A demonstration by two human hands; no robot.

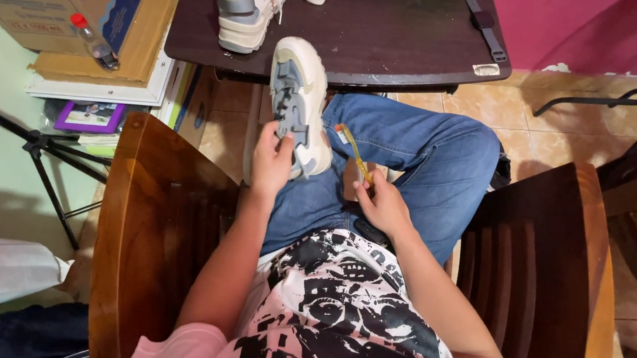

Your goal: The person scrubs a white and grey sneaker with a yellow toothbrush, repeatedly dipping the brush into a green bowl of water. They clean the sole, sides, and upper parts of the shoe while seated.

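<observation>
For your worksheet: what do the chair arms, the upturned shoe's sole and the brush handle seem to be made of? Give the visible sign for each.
Chair arms: likely varnished wood; brown, glossy, with grain streaks.
Shoe's sole, held by the left hand: probably rubber or foam; matte cream with grey moulded tread blocks.
Brush handle, in the right hand: apparently plastic; thin, yellow, slightly see-through.

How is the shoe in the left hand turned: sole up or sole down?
Sole up. The shoe in the left hand shows its grey and cream tread to the camera; its upper faces down, out of sight.
</observation>
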